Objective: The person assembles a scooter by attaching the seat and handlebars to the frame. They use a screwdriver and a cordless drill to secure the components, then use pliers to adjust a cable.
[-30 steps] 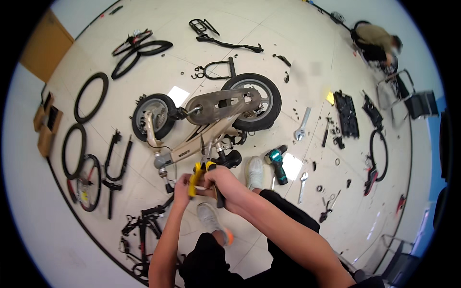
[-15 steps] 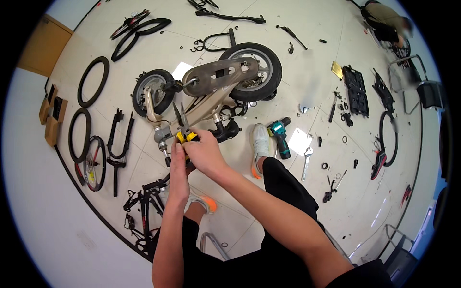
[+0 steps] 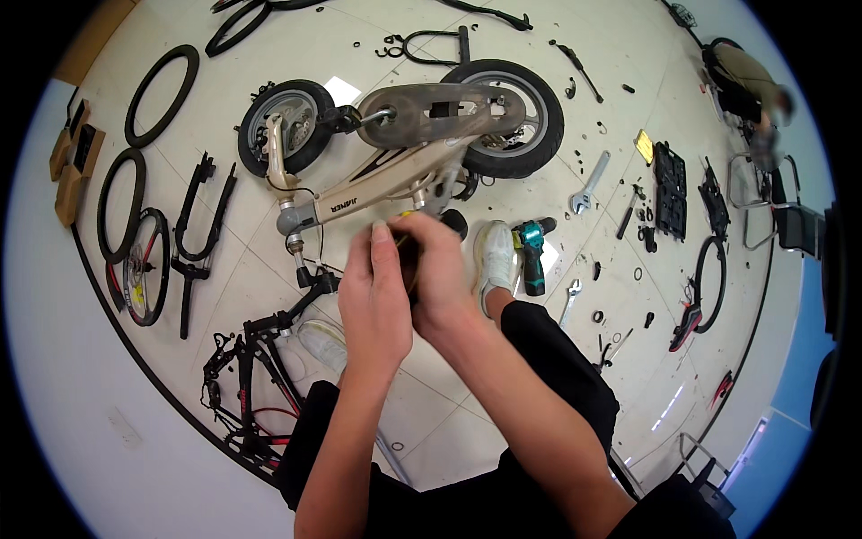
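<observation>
My right hand (image 3: 442, 269) is closed on pliers, whose yellow handle end (image 3: 406, 215) shows at the fingers and whose grey jaws (image 3: 445, 184) are smeared by motion. Pressed against it is my left hand (image 3: 377, 292), fingers bent and thumb pointing up. Something dark (image 3: 409, 262) sits between the palms; what it is stays hidden. Just beyond my hands, a beige folding bike (image 3: 368, 189) lies on its side on the tiled floor, with two small wheels and a grey chain cover (image 3: 417, 112).
A teal cordless drill (image 3: 532, 256) lies beside my right shoe (image 3: 494, 260). Wrenches (image 3: 588, 184) and an open black tool case (image 3: 670, 193) are to the right. A black bike frame (image 3: 256, 377), a fork (image 3: 202, 216) and tyres (image 3: 162, 94) lie left. Another person (image 3: 745, 76) bends at far right.
Both hands have moved right, off the bike's head tube, with the pliers. The jaws have swung from pointing up-left to up-right. My view has shifted, and a second wrench shows on the right.
</observation>
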Demonstrator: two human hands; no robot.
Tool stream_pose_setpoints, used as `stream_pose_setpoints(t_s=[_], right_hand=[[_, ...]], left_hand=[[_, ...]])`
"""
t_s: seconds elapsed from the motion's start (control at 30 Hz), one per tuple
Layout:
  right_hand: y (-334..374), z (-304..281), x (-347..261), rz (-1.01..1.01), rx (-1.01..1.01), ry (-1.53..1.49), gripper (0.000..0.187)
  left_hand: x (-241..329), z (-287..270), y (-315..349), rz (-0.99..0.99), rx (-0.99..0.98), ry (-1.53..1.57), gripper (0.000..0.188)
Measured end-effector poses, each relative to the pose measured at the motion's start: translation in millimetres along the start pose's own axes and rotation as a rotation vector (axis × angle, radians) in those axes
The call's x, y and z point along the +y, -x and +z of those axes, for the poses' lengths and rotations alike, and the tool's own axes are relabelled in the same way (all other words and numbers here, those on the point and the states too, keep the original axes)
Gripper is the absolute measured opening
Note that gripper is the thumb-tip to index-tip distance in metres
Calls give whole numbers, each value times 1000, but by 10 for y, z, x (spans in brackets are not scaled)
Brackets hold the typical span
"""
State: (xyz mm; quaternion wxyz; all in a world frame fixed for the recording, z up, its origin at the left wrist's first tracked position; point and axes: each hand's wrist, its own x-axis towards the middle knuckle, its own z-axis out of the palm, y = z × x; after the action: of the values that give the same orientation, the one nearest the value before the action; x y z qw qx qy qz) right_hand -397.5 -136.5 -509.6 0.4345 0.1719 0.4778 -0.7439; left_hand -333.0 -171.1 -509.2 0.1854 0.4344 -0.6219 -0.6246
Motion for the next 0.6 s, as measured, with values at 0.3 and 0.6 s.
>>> stream_pose_setpoints(t_s=[0.3,0.6], right_hand=[[269,-76,-116,146,-271,293,16],[86,-65,-7,225,-376,389,17]], left_hand=[[223,-154,27,-430,-70,405,51],[34,-235,24,-454,112,513,40]])
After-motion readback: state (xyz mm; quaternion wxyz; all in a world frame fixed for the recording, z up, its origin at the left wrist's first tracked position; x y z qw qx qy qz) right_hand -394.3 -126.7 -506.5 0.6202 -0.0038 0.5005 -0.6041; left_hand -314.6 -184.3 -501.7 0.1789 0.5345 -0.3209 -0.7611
